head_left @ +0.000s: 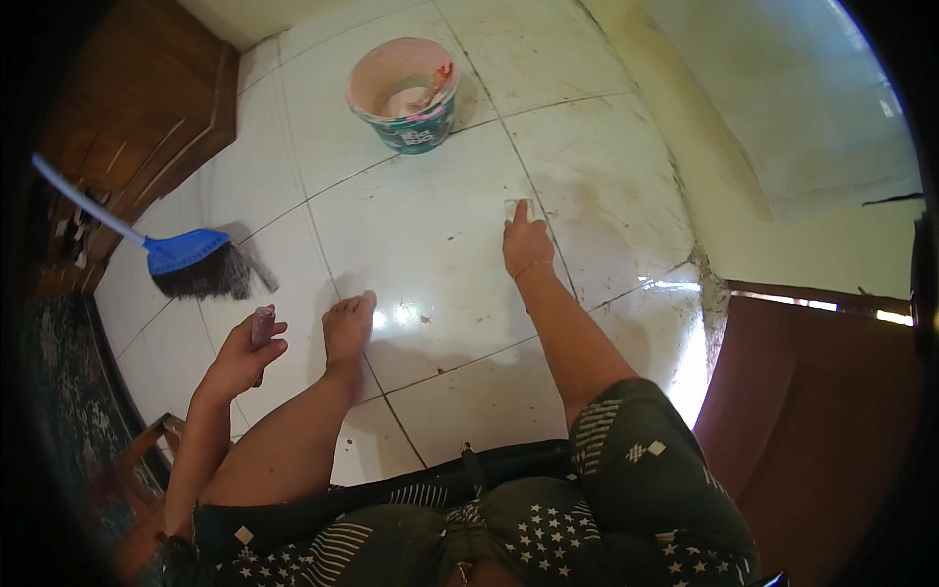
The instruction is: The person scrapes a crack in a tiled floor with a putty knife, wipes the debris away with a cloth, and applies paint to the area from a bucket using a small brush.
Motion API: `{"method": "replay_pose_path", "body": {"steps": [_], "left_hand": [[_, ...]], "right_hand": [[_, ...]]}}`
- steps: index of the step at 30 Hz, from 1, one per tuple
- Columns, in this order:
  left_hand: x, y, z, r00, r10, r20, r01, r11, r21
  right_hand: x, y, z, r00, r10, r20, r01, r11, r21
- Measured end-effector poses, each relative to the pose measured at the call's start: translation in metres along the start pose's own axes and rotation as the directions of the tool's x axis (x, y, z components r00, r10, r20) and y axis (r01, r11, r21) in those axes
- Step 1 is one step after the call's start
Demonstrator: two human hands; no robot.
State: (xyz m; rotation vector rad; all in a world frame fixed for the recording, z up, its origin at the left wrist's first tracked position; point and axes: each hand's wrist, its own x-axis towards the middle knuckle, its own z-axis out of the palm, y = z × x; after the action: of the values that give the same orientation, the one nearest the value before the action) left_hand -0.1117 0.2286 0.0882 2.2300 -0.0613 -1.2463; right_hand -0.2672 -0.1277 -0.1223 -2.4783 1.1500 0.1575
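Observation:
My right hand (pixel 528 247) reaches down to the white tiled floor, its fingertips on a small flat pale piece (pixel 512 208) beside a dark tile joint. The index finger lies stretched along that piece; the other fingers are bent. At the left, above the floor, my left hand (pixel 240 357) is closed round a short greyish-pink cylinder (pixel 262 328), whose upper end shows between thumb and fingers. What it belongs to cannot be made out. Ahead stands a green bucket (pixel 421 132) with a pinkish inside, holding pale stuff and a red-tipped tool (pixel 440 83).
A blue broom (pixel 191 249) with dark bristles is to the left, near a brown wooden cabinet (pixel 147 88). My bare foot (pixel 349 318) rests on the tiles (pixel 430 254), which carry small dirt specks. A pale wall (pixel 782 245) and a brown door (pixel 822 411) border the right side.

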Motion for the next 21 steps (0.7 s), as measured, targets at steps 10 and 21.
{"method": "replay_pose_path", "body": {"steps": [10, 21], "left_hand": [[0.006, -0.004, -0.015, 0.985, 0.136, 0.101, -0.144, 0.987, 0.072], [0.015, -0.054, -0.03, 0.988, 0.105, 0.117, -0.112, 0.992, 0.061]], "right_hand": [[-0.162, -0.08, 0.055, 0.878, -0.272, 0.394, 0.308, 0.951, -0.03], [-0.121, -0.083, 0.055, 0.893, -0.201, 0.402, 0.219, 0.976, 0.001]]}}
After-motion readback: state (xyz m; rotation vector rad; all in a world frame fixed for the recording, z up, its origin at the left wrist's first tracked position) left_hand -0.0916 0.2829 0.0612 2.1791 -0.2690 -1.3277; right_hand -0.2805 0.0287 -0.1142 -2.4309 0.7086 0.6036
